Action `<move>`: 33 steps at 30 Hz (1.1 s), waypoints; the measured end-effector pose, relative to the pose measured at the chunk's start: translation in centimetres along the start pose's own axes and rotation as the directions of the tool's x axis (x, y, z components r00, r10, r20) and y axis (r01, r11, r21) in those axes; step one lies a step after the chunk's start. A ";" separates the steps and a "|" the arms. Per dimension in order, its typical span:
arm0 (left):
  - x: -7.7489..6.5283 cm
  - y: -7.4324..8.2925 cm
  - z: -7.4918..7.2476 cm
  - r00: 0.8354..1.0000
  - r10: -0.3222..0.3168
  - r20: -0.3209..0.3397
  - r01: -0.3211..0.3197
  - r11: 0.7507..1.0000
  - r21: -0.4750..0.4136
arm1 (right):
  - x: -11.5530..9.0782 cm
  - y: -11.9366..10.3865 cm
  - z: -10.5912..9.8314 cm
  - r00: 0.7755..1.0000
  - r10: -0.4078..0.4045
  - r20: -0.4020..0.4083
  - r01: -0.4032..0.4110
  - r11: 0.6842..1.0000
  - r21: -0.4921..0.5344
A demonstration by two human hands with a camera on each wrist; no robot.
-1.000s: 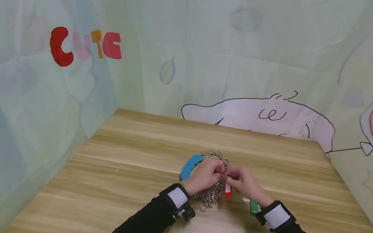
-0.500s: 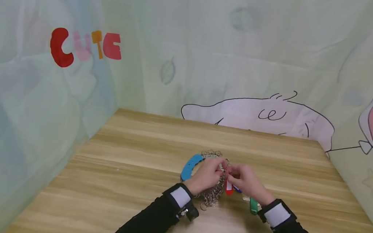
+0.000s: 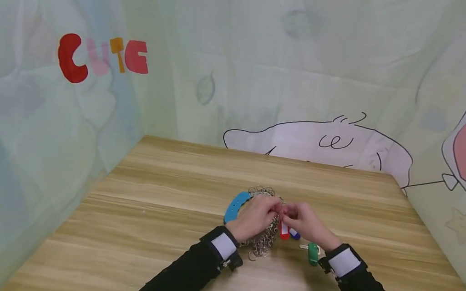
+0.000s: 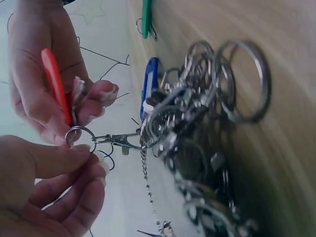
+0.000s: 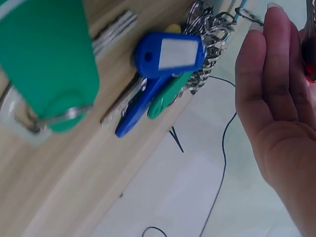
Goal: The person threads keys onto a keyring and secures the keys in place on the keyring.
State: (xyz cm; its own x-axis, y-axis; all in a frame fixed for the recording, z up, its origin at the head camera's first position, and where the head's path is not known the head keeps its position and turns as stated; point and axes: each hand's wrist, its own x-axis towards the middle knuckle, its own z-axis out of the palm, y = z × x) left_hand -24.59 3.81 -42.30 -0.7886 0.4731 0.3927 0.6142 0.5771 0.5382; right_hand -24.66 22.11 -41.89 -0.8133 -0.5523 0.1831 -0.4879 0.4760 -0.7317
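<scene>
My left hand [image 3: 253,218] pinches a split key ring [image 4: 80,128] between thumb and fingers, low over the pile. Close beside it, my right hand [image 3: 309,222] holds a red key tag [image 4: 57,84] with its key at that ring; its fingertips are partly hidden. A small metal clasp [image 4: 123,140] links the ring to a heap of rings and chains [image 3: 264,241]. Around the heap's left side curves a blue holed band [image 3: 235,207], partly covered by my left hand. Dark blue key tags [image 5: 170,54] lie by the heap.
A green key tag [image 3: 313,253] with keys lies on the wooden table [image 3: 159,245], below my right hand. Another green tag [image 5: 168,96] sits among the blue ones. A printed cloth wall [image 3: 208,47] rises behind the table.
Both hands stay together at the ring with only small shifts. A dark blue tag and the green tag show more fully beside the right hand now. The head view has turned slightly.
</scene>
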 end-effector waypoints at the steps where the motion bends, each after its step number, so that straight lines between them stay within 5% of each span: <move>1: 0.0 -0.1 0.1 1.000 -0.010 -0.004 0.010 1.000 -0.022 | 0.0 -0.1 0.0 1.000 0.003 0.002 -0.003 1.000 -0.001; 10: 0.3 -0.5 0.1 0.984 -0.175 0.029 0.177 0.960 -0.217 | -0.1 -0.3 0.2 0.997 0.070 0.031 -0.070 0.998 -0.012; 19: 0.3 -0.1 0.0 0.992 -0.124 0.010 0.124 0.981 -0.147 | 0.1 -0.2 0.0 0.994 0.102 0.050 -0.103 0.995 0.013; 29: 0.4 -0.2 -0.3 0.957 -0.282 0.067 0.289 0.914 -0.285 | 0.1 -0.4 0.3 0.998 0.059 0.033 -0.058 0.998 -0.023; 33: 0.2 -0.1 -0.2 0.972 -0.226 0.063 0.235 0.942 -0.241 | 0.1 -0.1 0.4 0.998 0.055 0.036 -0.056 0.998 0.001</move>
State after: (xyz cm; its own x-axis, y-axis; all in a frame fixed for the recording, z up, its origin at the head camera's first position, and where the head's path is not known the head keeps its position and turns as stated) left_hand -24.85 3.68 -42.11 -0.9038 0.3714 0.2127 0.3863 0.4940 0.7789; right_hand -24.57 21.73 -42.00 -0.8273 -0.5491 0.1187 -0.4418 0.5055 -0.7412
